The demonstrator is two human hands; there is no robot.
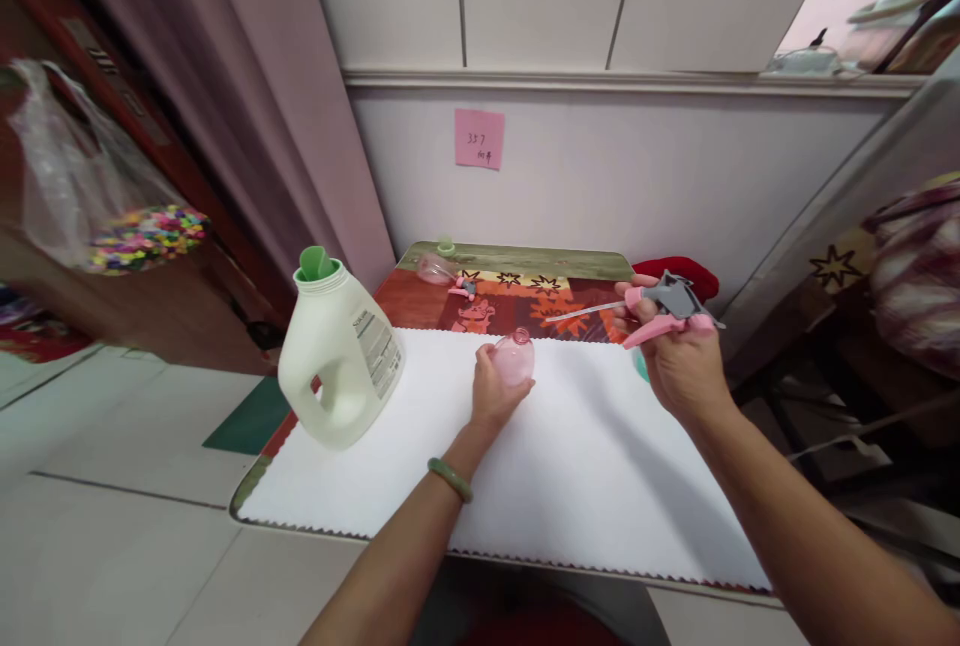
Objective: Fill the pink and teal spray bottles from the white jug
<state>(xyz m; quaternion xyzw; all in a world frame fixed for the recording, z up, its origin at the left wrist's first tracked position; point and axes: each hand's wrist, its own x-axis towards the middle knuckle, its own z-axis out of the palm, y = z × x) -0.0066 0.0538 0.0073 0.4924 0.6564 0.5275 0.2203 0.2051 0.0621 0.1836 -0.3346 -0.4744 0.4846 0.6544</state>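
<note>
The fingers of our left hand (499,404) are curled part-way in, with the thumb along the right side and the other fingers along the left of a pink bottle (514,362), gripping its round, see-through body. We have it with the uncapped neck upward, over the middle of the table (401,304), near the far edge of the white cover (562,486); whether its base touches the cover we cannot tell. Our right hand (681,366) is closed around a pink-and-grey spray head (671,300), raised above the table's right side. Its thin tube (589,311) points left, the tip well apart from the bottle's neck.

Near the table's left edge we have a large pale jug (337,366) standing on the cover, a green piece (316,264) in its mouth. By the far left corner a clear bottle (433,269) lies on its side, with a green ring (446,247) just behind it and a second spray head (466,288) just to its right. A teal thing (641,364) shows near the right edge, partly hidden by our right hand, and something red (697,276) sits by the far right corner. On our left wrist we wear a green bangle (450,480).
</note>
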